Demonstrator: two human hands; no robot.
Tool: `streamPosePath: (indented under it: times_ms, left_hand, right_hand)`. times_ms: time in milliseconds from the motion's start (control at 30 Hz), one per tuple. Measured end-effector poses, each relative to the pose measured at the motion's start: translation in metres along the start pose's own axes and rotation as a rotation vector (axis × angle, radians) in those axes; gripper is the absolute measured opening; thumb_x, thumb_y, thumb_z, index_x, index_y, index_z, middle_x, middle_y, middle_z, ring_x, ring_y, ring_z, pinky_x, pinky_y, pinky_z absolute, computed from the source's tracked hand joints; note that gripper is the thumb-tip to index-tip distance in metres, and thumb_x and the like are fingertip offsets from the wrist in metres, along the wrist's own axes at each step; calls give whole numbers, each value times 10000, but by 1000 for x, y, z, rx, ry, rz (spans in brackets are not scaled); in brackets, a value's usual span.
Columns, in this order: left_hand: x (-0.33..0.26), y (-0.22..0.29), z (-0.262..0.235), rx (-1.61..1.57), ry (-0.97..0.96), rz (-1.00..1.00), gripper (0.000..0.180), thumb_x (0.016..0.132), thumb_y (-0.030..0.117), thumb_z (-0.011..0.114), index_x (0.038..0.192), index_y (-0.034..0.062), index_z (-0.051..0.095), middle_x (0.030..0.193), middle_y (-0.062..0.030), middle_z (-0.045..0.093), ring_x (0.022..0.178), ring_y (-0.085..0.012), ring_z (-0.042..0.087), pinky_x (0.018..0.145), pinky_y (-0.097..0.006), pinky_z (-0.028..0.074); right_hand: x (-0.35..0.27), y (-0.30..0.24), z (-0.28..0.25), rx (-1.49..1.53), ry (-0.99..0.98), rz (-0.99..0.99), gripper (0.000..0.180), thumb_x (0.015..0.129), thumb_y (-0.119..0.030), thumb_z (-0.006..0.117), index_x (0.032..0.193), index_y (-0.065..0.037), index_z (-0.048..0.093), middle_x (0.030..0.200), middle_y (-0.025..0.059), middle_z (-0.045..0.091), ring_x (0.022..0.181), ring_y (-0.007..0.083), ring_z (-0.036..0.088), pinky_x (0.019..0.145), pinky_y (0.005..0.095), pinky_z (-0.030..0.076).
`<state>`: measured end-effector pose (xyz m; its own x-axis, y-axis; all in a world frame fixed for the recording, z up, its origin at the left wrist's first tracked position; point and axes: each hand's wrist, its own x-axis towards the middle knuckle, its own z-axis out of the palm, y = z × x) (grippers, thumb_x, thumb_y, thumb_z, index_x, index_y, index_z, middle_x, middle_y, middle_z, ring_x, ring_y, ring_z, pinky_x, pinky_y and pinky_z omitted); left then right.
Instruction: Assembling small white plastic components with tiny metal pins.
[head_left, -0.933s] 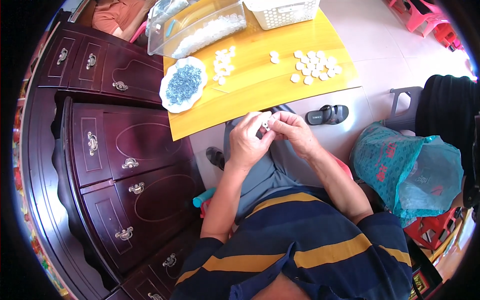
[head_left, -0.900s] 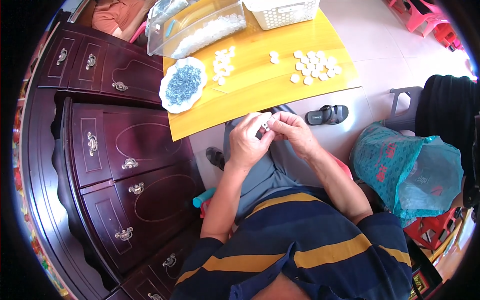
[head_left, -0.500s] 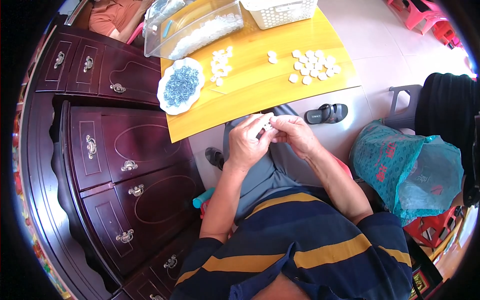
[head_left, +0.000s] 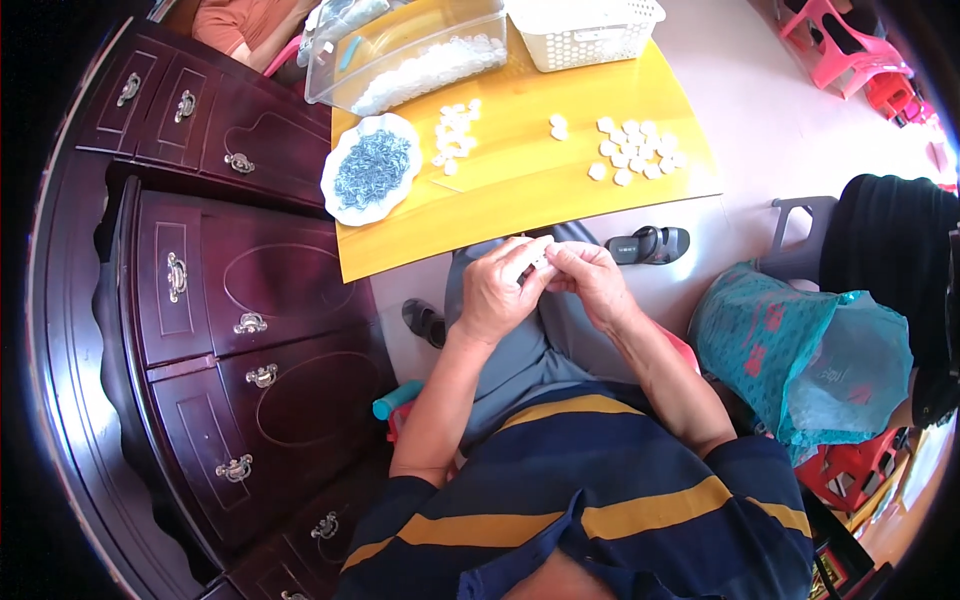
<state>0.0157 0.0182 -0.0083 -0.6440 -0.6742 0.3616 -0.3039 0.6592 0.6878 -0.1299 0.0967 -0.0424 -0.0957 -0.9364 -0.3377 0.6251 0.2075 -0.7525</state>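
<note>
Over my lap, just off the table's near edge, my left hand (head_left: pixel 494 296) and my right hand (head_left: pixel 594 284) meet with their fingertips pinched together. Between them is a small white piece (head_left: pixel 540 262), mostly covered by the fingers, so its exact shape cannot be made out. Both hands are closed on it. On the yellow table (head_left: pixel 520 185) nearby, a scalloped white dish (head_left: pixel 331 183) holds a heap of small dark metal pieces (head_left: pixel 372 170). Small white pieces (head_left: pixel 455 135) lie to its right, then a small group (head_left: pixel 558 127), then a larger cluster of rounded white pieces (head_left: pixel 638 148).
A clear plastic bin (head_left: pixel 330 92) of whitish pieces and a white perforated basket (head_left: pixel 585 50) stand at the table's back. Dark wooden drawers (head_left: pixel 290 280) flank my left. A teal bag (head_left: pixel 740 345) is at my right; a sandal (head_left: pixel 650 246) lies beyond. Another person (head_left: pixel 240 30) sits far left.
The whole view has shifted slightly, with the table appearing a little lower and farther right. My hands stay together on the small white piece, with only slight finger movement.
</note>
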Motion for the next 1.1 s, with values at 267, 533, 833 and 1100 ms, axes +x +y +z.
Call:
streamPosePath:
  times_ms: [267,533,833,1100]
  left_hand:
    - [0,-2,-32,-155,-27,-94,379,808,150,819,1142,22,694,920,-97,700,655,-200,655,636,-316,539]
    - [25,-93,-132,365,271,-196,242,835,123,754,1066,64,712,952,-121,708,783,-308,698,698,-394,554]
    - [57,-144,-150,572,60,-247,304,797,179,766,1086,92,727,1045,-146,702,966,-355,689,837,-466,558]
    - [61,-151,-147,509,66,-197,171,817,91,723,987,77,727,904,-148,700,863,-352,697,769,-450,554]
  right_hand:
    - [0,-11,-7,-237,17,-92,223,1036,-236,594,1044,-50,718,946,14,721,844,83,645,757,251,509]
    - [12,-72,-50,-883,262,-356,282,1012,-244,582,932,3,693,734,51,668,663,108,605,630,274,501]
    - [17,-89,-49,-1247,481,-504,198,929,-207,673,918,-14,717,748,178,696,669,292,699,640,366,537]
    - [26,-88,-59,-1299,520,-492,210,928,-226,672,924,-22,723,794,170,720,731,314,714,685,395,552]
